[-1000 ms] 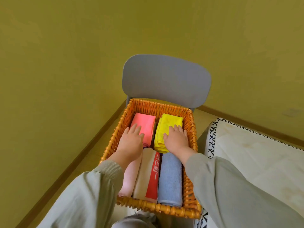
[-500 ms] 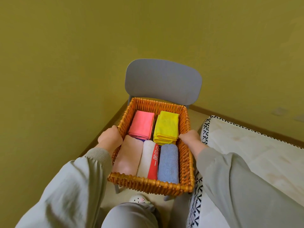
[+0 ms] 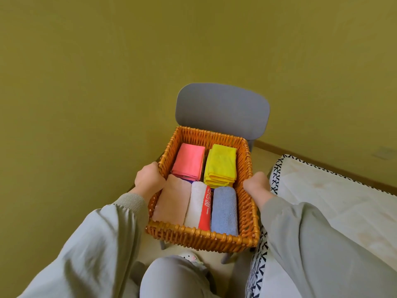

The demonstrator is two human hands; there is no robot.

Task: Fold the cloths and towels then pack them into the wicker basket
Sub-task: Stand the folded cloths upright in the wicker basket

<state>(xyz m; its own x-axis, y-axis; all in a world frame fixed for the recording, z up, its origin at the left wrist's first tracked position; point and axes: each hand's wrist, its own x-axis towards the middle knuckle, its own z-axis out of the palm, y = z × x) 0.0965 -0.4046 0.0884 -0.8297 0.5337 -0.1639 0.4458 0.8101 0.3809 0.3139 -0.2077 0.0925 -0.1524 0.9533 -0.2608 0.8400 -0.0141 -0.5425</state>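
A wicker basket (image 3: 202, 239) is packed wall to wall: three rolled towels (image 3: 224, 209) fill the near half, and a pink cloth (image 3: 189, 161) and a yellow stack (image 3: 220, 164) fill the far half. The air above them is open. A grey chair back (image 3: 222, 108) rises just behind the far rim. The bed (image 3: 322, 201) lies close on the right, with the right hand (image 3: 255, 183) between it and the basket wall. The left hand (image 3: 148, 179) grips the left wall, with open floor (image 3: 141, 244) beside it.

We hold the basket (image 3: 202, 237) from both sides. Our left hand (image 3: 148, 179) grips its left rim about midway along, fingers curled at the edge. Our right hand (image 3: 255, 184) grips the right rim opposite, curled the same way. Both forearms, in grey-green sleeves (image 3: 96, 244), reach forward past the basket's near corners. One knee (image 3: 171, 278) shows below its near wall.
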